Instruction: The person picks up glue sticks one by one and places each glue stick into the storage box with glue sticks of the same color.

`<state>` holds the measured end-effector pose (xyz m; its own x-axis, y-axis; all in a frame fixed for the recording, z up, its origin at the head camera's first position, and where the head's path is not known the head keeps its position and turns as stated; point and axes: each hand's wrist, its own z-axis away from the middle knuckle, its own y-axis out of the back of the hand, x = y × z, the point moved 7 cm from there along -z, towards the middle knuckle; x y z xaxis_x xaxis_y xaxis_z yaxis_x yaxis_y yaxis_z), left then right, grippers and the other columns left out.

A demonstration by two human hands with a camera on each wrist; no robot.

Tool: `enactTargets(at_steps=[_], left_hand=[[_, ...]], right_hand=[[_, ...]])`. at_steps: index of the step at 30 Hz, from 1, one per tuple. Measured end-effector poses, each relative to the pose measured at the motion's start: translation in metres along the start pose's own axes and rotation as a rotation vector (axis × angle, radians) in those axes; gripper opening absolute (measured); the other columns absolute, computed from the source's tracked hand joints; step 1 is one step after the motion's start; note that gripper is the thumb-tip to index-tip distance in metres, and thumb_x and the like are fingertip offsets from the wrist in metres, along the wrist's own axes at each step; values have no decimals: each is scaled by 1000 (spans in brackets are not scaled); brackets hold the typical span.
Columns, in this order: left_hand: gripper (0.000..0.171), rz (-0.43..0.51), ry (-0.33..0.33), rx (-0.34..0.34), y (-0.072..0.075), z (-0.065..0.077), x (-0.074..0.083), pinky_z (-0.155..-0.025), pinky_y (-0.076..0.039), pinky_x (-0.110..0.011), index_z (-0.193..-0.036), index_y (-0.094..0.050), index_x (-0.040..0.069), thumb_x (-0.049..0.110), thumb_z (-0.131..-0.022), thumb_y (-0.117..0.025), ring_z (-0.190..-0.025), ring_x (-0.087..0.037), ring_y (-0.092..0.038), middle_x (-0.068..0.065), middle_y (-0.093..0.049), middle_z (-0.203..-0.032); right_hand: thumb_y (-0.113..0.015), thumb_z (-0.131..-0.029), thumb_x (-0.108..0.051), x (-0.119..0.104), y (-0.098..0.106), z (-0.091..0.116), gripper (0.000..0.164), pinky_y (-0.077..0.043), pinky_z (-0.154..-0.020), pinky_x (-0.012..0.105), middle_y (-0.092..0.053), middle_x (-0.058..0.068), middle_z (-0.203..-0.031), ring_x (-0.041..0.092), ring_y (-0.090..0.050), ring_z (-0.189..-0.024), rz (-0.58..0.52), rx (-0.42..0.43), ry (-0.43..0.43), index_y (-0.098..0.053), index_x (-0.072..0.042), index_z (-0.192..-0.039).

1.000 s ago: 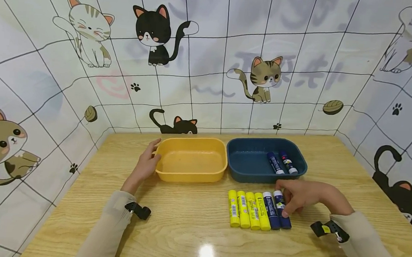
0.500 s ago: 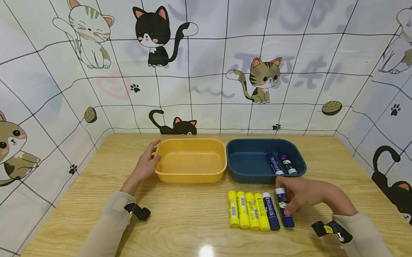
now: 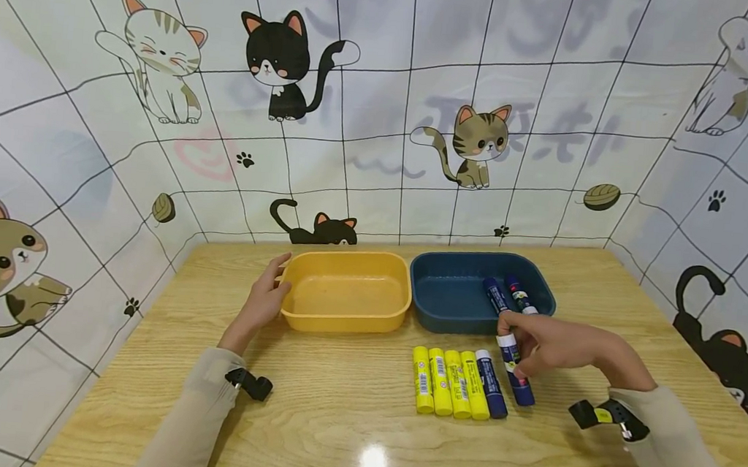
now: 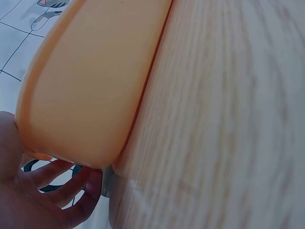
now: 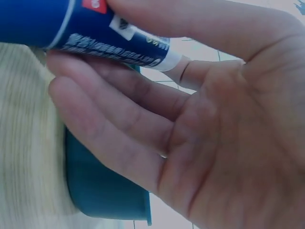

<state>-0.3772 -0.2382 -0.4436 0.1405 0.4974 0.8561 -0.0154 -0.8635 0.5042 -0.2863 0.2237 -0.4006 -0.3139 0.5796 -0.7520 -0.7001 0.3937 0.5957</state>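
Observation:
My right hand (image 3: 559, 347) pinches a dark blue glue stick (image 3: 515, 373) with a white end between thumb and fingers. It slants just in front of the blue basin (image 3: 452, 326); the right wrist view shows the label of this glue stick (image 5: 119, 38) up close. Two more blue glue sticks (image 3: 496, 293) lie inside that basin, partly covered by the hand. In a row on the table lie several yellow glue sticks (image 3: 451, 382) and one blue glue stick (image 3: 492, 386). My left hand (image 3: 266, 295) rests its fingers against the left end of the yellow basin (image 3: 343, 324).
Both basins stand side by side near the back of the wooden table (image 3: 307, 419). A white sheet with cat drawings and grid lines (image 3: 381, 139) rises behind and at both sides. Each wrist wears a small black camera, such as the left wrist camera (image 3: 250, 383).
The right hand has taken the rightmost blue glue stick out of the row and drawn it right and up toward the blue basin. The left hand stays against the yellow basin.

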Motion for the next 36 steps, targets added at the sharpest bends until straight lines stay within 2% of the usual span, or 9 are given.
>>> enactTargets(at_steps=[10,15,19,22,26,32,36], left_hand=[[60,7,0,0,-2,0,0,-102,-53,-59,-165,-24,15,8,-107,-40,-132,-49,-55,-28,-41,-157],[60,18,11,3,-2,1,-1,-103,-52,-59,-165,-25,21,9,-107,-40,-134,-48,-54,-26,-40,-158],[61,11,7,3,-1,1,-2,-103,-52,-59,-165,-25,20,9,-107,-40,-134,-48,-54,-26,-40,-158],[60,6,6,3,-1,2,-1,-102,-52,-59,-165,-25,20,9,-107,-40,-133,-48,-55,-26,-41,-158],[60,2,-1,4,0,2,1,-100,-53,-59,-165,-25,19,10,-107,-40,-131,-48,-56,-26,-41,-158],[60,2,-1,1,0,2,4,-99,-54,-58,-165,-25,18,10,-107,-40,-131,-48,-56,-27,-41,-158],[60,-2,0,-1,0,1,3,-99,-54,-57,-165,-25,17,9,-107,-40,-133,-48,-55,-27,-41,-158]], right_hand=[[-77,-90,-14,-14,9,1,45,-54,-67,31,-72,2,-87,21,-69,-72,18,50,68,-44,-5,-121],[-77,-91,-16,-23,21,-4,46,-55,-65,31,-71,3,-87,17,-65,-71,36,50,44,-44,-5,-121],[-77,-91,-16,-34,38,-11,47,-54,-63,30,-68,5,-86,21,-63,-72,72,56,8,-43,-6,-122],[-76,-91,-15,-44,53,-19,48,-53,-64,30,-69,6,-87,22,-63,-72,113,57,-11,-42,-6,-123],[-75,-92,-14,-50,74,-33,49,-56,-69,33,-71,10,-90,26,-65,-75,108,54,-44,-40,-4,-126],[-71,-96,-12,-45,104,-60,49,-63,-80,43,-73,15,-94,28,-72,-83,47,66,-94,-37,-2,-130],[-69,-98,-13,-42,111,-80,47,-62,-81,45,-72,15,-94,27,-72,-84,89,47,-143,-35,-2,-129]])
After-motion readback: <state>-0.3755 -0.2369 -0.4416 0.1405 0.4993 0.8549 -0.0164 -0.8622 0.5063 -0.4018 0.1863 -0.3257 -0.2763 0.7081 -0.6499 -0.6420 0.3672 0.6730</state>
